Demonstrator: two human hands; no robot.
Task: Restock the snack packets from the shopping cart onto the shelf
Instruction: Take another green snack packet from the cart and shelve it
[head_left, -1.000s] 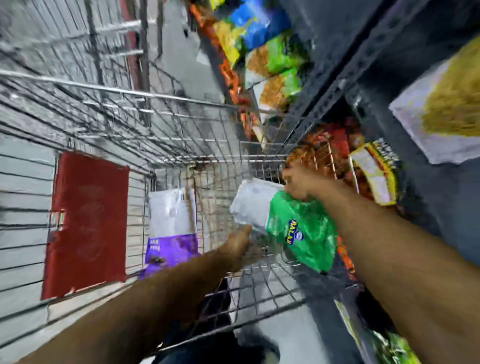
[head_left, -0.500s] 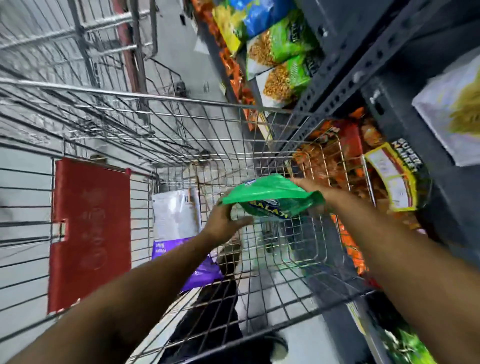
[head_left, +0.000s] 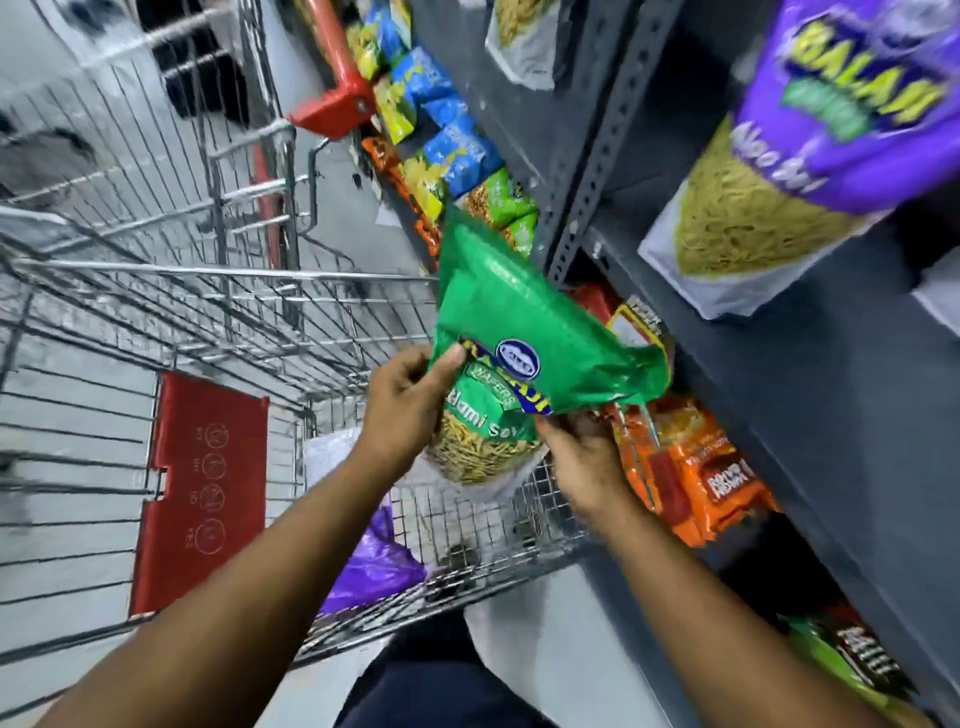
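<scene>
**Green snack packet held between cart and shelf**

Above the shopping cart (head_left: 218, 312), both hands grip a green snack packet (head_left: 524, 332) in the air, just beside the grey shelf (head_left: 779, 374). The left hand (head_left: 410, 410) pinches the packet's left edge, thumb on the front. The right hand (head_left: 587, 457) grasps its lower right part from underneath. The packet's top points up toward the perforated shelf upright (head_left: 592, 176). Down in the cart's basket lies a purple packet (head_left: 374, 566), partly hidden by the left forearm. A red flap (head_left: 202, 488) sits on the cart's near end. Orange packets (head_left: 696, 467) fill the shelf level beside the right hand, and a purple-topped packet (head_left: 810, 156) stands on the level above.
</scene>
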